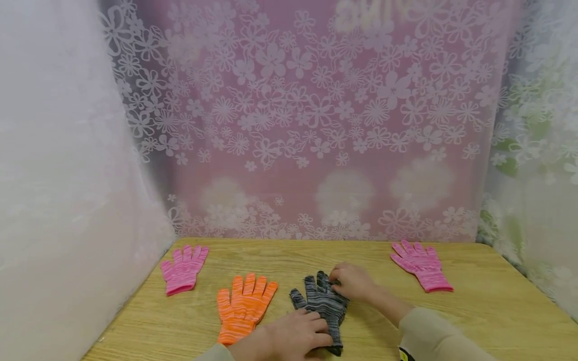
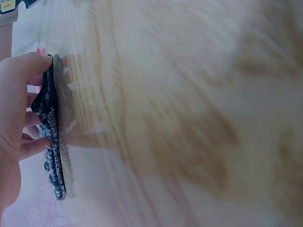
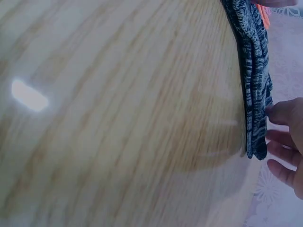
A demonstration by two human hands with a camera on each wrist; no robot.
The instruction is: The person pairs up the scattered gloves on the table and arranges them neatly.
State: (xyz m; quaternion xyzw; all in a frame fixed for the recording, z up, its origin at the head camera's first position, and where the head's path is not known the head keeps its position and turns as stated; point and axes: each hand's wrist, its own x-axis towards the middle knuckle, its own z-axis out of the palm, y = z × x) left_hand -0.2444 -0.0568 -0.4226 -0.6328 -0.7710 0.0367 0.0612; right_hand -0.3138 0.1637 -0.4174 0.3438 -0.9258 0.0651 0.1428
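Note:
A dark grey marled knit glove [image 1: 326,306] lies on the wooden table, fingers pointing away. My left hand [image 1: 295,333] rests on it near the cuff. In the left wrist view, the thumb of my left hand [image 2: 16,94] touches the black cuff edge [image 2: 46,94] while other fingers rest on the knit. My right hand [image 1: 352,282] touches the glove's finger end on the right side. From the right wrist, my right hand [image 3: 291,137] has its thumb against the layered grey knit glove [image 3: 255,80], fingers loosely bent. An orange glove [image 1: 245,306] lies just left.
One pink glove [image 1: 184,269] lies at the table's far left, another pink glove [image 1: 422,265] at the far right. A pinkish flowered curtain [image 1: 316,125] hangs behind the wooden table [image 1: 370,331]. Pale sheets hang at the left [image 1: 67,175] and right [image 1: 533,200].

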